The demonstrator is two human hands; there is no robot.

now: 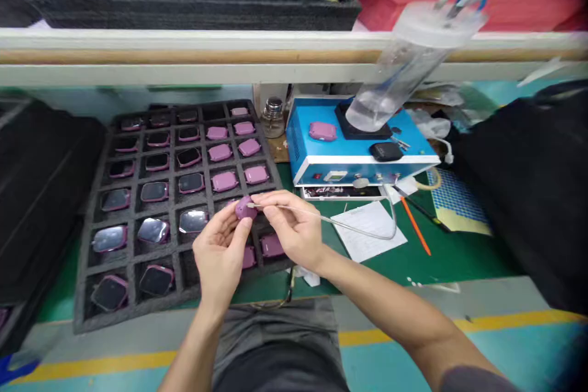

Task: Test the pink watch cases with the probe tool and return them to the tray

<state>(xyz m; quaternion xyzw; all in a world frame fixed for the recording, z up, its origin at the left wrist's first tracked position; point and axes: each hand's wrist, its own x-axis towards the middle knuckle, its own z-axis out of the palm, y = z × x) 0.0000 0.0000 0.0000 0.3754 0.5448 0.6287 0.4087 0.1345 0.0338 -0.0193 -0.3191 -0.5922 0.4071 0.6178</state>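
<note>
My left hand (221, 252) pinches a small purple watch case (245, 208) between thumb and fingers, above the foam tray. Held in my right hand (296, 228) is a thin clear tube (362, 232), its pale tip touching or just in front of the case. The tube loops back to the front of a blue box-shaped machine (316, 162). Beneath my hands, the dark grey foam tray (131, 251) has dark-screened watches (155, 192) in its left columns and purple cases (225, 181) in its right ones. My fingers partly cover the case.
On the machine stand a clear cylinder (390, 82), a purple case (322, 131) and a black one (386, 151). A glass bottle (273, 117) is beside it. Paper (367, 233) and an orange stick (416, 226) lie right. Black stacks flank both sides; a shelf rail (184, 56) crosses behind.
</note>
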